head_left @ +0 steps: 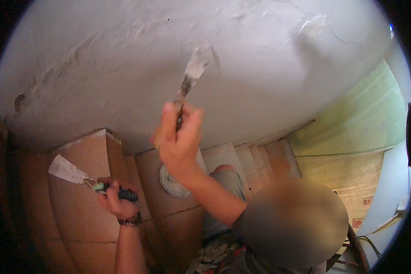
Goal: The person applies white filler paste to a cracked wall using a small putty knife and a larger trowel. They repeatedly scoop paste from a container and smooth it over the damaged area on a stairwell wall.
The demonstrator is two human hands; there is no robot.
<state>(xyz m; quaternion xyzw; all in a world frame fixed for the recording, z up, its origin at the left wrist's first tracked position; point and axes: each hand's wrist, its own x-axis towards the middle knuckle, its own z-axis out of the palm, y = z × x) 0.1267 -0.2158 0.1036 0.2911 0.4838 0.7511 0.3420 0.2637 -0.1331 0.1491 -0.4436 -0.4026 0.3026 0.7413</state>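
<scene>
My right hand (178,141) is closed round the handle of a narrow putty knife (194,66), its blade whitened with paste and raised at the white plastered wall (251,77); I cannot tell whether the tip touches. The wall has cracks and flaked patches. Lower on the left, my left hand (118,198) grips the dark handle of a wider scraper (68,171), its blade pointing up and left over brown tiled steps. Behind my right wrist a round white container (169,185) stands on a step, partly hidden.
Tiled steps (77,210) curve along the wall's foot, continuing right (255,160). My bent leg (223,182) rests among them. On the right are green and yellowish panels (347,114), a dark twisted rail (358,251) and some cables (372,244). A blurred oval hides the lower right.
</scene>
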